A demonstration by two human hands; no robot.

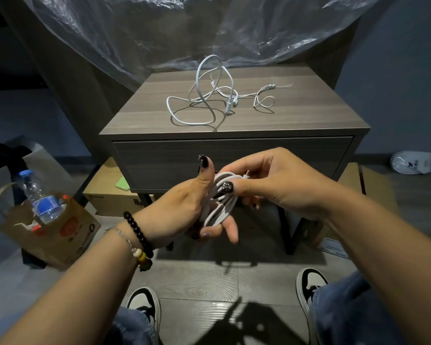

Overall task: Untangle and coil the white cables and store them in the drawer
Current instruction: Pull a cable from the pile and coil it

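Coiling is the step in hand. The left hand (184, 207) holds a coiled white cable (220, 197) across its palm, with the thumb up and the fingers curled under the loops. The right hand (266, 183) pinches the same coil from the other side, its thumb pressed on top of the loops. A small plug end (247, 173) pokes up by the right fingers, so this cable looks almost all wound up.

Two more white cables wait on top of the nightstand (309, 115), well apart from the hands. One is a thick charging cable (204, 95) that stands up in big loose loops. Next to it lies a thin earphone cable (261, 98), and the two cross over each other near the middle. The drawer (159, 158) is shut, just behind the hands.

The next move seems to be tucking in the plug end so the coil stays tight. Then one hand has to let go and pull the drawer open, so the other hand must keep the whole coil by itself. No handle shows on the drawer front, so where to pull is a guess.

Some parts are hard to see. The right fingers are hidden behind the coil. The far loops of the coil are hidden too, so how neat it is cannot be told. The thin ends of the earphone cable are too small to make out.
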